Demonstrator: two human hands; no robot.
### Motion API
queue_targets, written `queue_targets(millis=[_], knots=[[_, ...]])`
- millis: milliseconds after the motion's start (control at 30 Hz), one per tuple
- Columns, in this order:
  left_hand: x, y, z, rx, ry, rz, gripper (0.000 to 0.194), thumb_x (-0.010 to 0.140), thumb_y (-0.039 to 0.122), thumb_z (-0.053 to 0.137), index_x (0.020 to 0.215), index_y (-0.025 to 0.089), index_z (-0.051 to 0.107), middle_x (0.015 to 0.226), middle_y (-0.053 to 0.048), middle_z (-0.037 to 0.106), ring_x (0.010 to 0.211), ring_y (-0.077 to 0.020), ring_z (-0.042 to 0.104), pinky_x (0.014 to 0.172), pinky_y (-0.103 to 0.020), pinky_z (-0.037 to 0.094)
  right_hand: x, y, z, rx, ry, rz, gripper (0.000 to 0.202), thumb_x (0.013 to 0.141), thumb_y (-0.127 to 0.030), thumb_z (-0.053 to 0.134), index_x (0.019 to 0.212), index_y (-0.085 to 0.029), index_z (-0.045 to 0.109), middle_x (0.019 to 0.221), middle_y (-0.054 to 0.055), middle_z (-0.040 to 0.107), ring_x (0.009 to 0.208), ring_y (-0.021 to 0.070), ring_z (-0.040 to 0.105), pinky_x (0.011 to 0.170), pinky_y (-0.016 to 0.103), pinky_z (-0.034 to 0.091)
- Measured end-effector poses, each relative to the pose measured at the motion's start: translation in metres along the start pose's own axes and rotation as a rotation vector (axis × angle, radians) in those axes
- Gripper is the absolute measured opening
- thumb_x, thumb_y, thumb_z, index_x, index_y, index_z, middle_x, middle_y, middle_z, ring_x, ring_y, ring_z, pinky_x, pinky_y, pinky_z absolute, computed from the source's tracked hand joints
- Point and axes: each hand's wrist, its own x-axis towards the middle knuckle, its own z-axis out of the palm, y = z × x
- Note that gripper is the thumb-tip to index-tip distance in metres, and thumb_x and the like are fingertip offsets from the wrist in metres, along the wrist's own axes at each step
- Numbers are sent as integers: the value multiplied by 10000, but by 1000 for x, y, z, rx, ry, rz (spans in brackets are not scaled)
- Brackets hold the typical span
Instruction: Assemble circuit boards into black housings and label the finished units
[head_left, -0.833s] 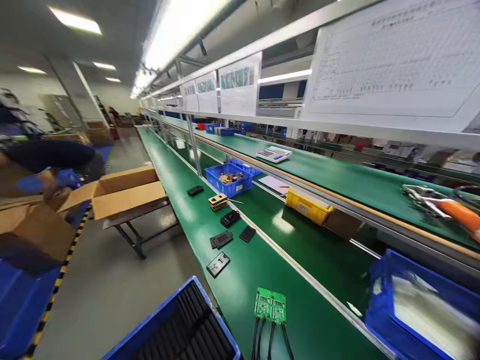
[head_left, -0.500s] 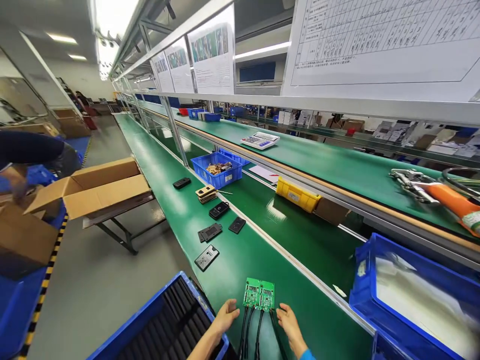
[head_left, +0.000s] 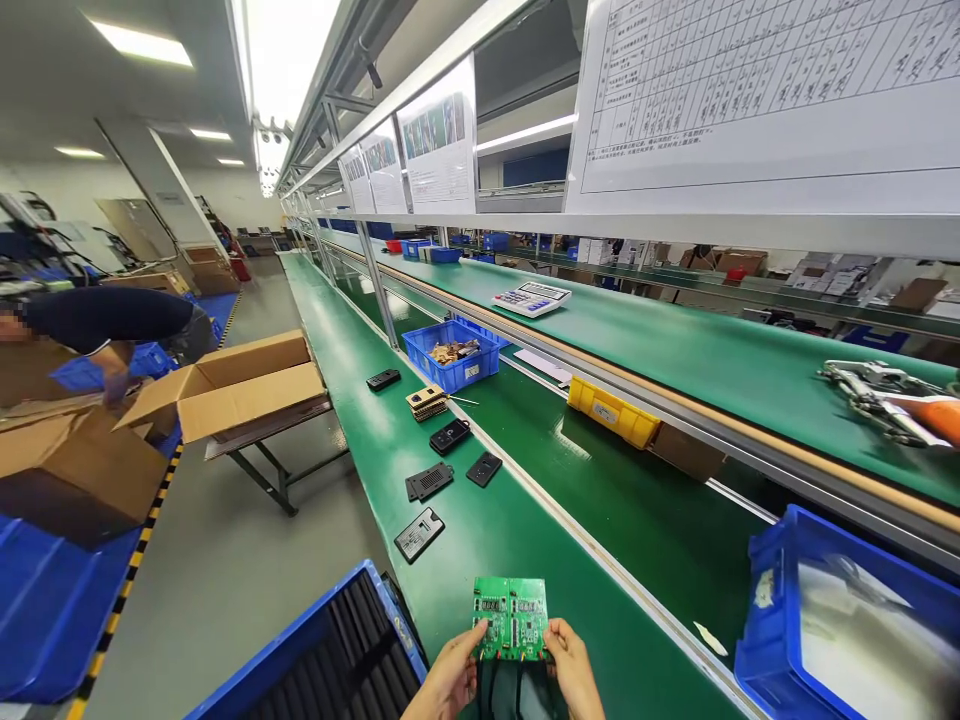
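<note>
A green circuit board [head_left: 510,615] made of two joined halves is at the bottom centre, over the green bench, with black cables running from its lower edge toward the camera. My left hand [head_left: 450,675] grips its left edge, thumb on top. On the right edge, my right hand [head_left: 571,668] pinches the board between thumb and fingers. Beyond it on the bench lie a grey-faced case [head_left: 419,534], black vented covers [head_left: 430,482], a flat black cover [head_left: 484,468] and a black case [head_left: 450,436].
A blue crate [head_left: 322,650] of black parts stands left of my hands. Farther off are a blue bin [head_left: 454,365], a yellow bin [head_left: 611,412] and an open carton [head_left: 251,395]. At right sits another blue bin [head_left: 772,600]. A person [head_left: 127,320] bends over boxes at left.
Both hands have closed in from beside the board and taken hold of its edges. The board looks larger and nearer. The whole view has shifted, and more of the person at left shows.
</note>
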Motion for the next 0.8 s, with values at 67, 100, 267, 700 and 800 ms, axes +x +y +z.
queue_targets(millis=[67, 100, 267, 700, 800], knots=[[-18, 16, 1, -4, -94, 59, 539, 542, 593, 822, 794, 138, 683, 689, -51, 712, 625, -176, 658, 583, -248, 501, -9, -19, -1, 8, -19, -60, 510, 605, -705, 606, 720, -211, 551, 538, -40, 493, 500, 143, 472, 467, 241, 335], [-27, 24, 2, 0, -125, 92, 573, 513, 590, 837, 828, 134, 692, 750, -69, 734, 699, -196, 675, 626, -251, 510, -15, -31, 0, 3, -18, -99, 482, 647, -663, 610, 807, -209, 578, 594, -29, 537, 537, 154, 500, 496, 249, 363], [-74, 52, 8, 54, -157, 300, 608, 578, 610, 792, 982, 171, 678, 913, -73, 752, 792, -248, 681, 650, -303, 524, -57, -99, 13, -323, 104, -531, 223, 824, -422, 545, 908, -232, 625, 954, 57, 607, 873, 219, 583, 741, 309, 456], [-131, 81, 7, 348, -71, 742, 446, 775, 530, 651, 933, 125, 753, 789, -71, 733, 743, -254, 631, 646, -274, 511, -103, -146, 68, -486, -64, -751, 190, 861, -258, 545, 683, -214, 592, 687, -9, 559, 607, 129, 533, 556, 204, 419], [-139, 85, 8, 449, -41, 799, 419, 823, 496, 605, 943, 124, 756, 765, -61, 725, 722, -252, 623, 654, -264, 497, -103, -148, 73, -453, -40, -819, 243, 903, -273, 474, 677, -212, 539, 692, -2, 535, 597, 129, 523, 538, 210, 418]])
